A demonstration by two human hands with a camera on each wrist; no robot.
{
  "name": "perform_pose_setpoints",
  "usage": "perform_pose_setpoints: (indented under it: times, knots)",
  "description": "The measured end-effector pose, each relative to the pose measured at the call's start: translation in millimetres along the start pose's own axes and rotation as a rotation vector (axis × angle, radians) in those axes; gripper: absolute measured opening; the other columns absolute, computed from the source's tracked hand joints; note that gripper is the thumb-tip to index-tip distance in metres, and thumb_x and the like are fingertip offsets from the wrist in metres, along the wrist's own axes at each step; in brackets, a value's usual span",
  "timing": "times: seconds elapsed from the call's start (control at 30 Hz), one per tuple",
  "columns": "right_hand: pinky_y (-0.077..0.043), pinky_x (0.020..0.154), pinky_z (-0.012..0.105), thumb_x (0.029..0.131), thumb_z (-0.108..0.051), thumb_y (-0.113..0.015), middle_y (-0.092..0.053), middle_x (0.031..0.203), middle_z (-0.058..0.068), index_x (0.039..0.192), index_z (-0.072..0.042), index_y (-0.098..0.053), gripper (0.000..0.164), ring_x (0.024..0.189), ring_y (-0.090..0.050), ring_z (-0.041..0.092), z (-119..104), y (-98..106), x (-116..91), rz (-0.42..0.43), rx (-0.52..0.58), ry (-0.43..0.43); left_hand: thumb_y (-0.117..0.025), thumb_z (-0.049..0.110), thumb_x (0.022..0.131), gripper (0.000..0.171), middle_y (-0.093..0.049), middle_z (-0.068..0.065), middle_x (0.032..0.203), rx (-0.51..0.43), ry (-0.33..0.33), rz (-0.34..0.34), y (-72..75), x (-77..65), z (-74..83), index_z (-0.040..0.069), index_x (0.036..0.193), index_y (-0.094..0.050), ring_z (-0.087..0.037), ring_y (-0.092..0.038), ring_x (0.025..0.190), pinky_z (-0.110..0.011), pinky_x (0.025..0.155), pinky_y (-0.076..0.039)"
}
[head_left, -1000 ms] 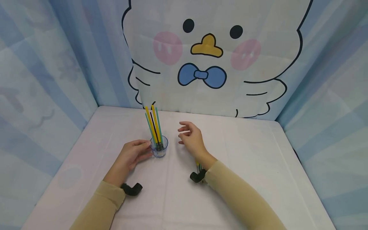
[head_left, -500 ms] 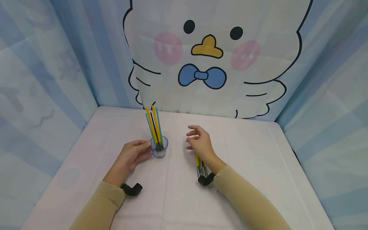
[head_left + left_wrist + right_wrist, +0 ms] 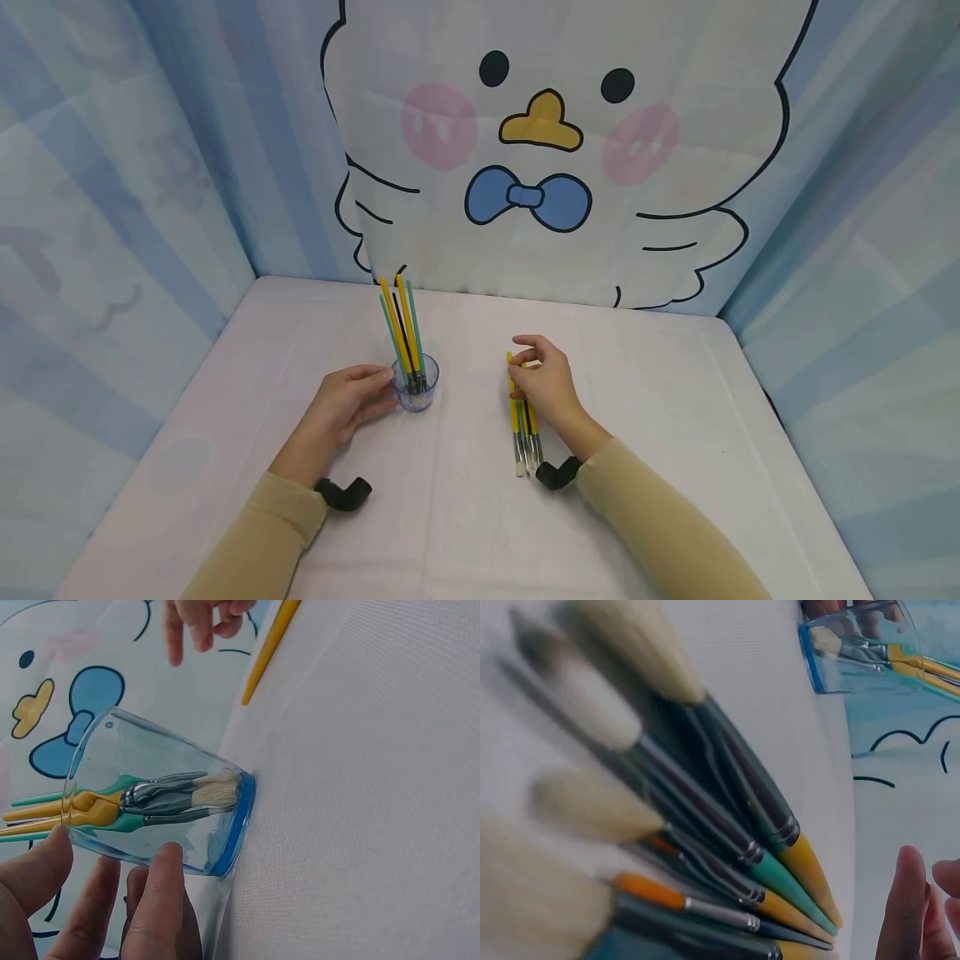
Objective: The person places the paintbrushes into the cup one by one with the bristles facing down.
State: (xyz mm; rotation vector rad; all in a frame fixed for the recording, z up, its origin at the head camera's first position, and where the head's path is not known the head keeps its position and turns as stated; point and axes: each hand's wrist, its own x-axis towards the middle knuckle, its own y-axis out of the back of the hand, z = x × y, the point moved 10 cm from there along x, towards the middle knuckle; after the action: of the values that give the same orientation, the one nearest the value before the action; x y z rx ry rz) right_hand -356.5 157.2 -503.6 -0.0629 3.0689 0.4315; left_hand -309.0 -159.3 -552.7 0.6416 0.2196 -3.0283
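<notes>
We see a left hand (image 3: 348,404) resting nearly straight, parted fingers against a clear cup (image 3: 416,402) of brushes (image 3: 405,342), left of centre toward the far edge of the white table (image 3: 450,517). A right hand (image 3: 551,387) hangs at the loose brushes (image 3: 526,446) farther right, fingers loosely bent, thumb and forefinger apart; whether they touch, we cannot tell. That hand hides some handles; the right-wrist view blurs and crops the bristles (image 3: 645,645).

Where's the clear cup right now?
Head view, left of centre: the clear cup stands on the table between the left hand and the loose brushes, closer to the hand.
</notes>
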Motion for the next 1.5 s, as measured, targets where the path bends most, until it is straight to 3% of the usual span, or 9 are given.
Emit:
perform_pose_setpoints:
  times: [0.37,0.67,1.03,1.5]
  knots:
    - [-0.069,0.060,0.033,0.096,-0.003,-0.075,-0.063,0.107,0.012,0.146,-0.011,-0.061,0.052,0.070,-0.067,0.023,16.3,21.2,-3.9,0.039,-0.199,-0.101,-0.074,0.021,0.104,0.043,-0.067,-0.013,0.130,0.015,-0.016,-0.003,0.0,-0.2,0.0,-0.002,0.140,-0.064,-0.018,-0.069,0.107,-0.034,0.094,-0.069]
    - [-0.063,0.054,0.027,0.092,-0.002,-0.076,-0.065,0.098,0.011,0.139,-0.009,-0.063,0.050,0.058,-0.062,0.018,24.4,30.5,-5.1,0.020,-0.350,-0.153,-0.074,0.021,0.104,0.044,-0.067,-0.014,0.132,0.013,-0.016,-0.002,-0.3,-1.0,0.7,-0.002,0.140,-0.065,-0.017,-0.070,0.107,-0.034,0.094,-0.069]
    - [-0.060,0.052,0.023,0.090,-0.005,-0.081,-0.066,0.089,0.007,0.135,-0.009,-0.063,0.049,0.056,-0.062,0.015,30.5,26.8,-7.8,-0.044,-0.423,-0.216,-0.075,0.021,0.104,0.044,-0.067,-0.014,0.131,0.003,-0.016,-0.001,-0.2,-1.1,0.2,-0.002,0.140,-0.065,-0.017,-0.070,0.107,-0.034,0.094,-0.069]
    - [-0.056,0.050,0.022,0.089,-0.005,-0.077,-0.069,0.086,0.008,0.131,-0.008,-0.065,0.043,0.057,-0.064,0.018,31.6,23.1,-0.5,-0.053,-0.537,-0.262,-0.075,0.022,0.103,0.043,-0.066,-0.014,0.134,-0.006,0.000,0.000,1.3,-0.5,-0.4,-0.001,0.139,-0.065,-0.022,-0.068,0.113,-0.035,0.097,-0.068]
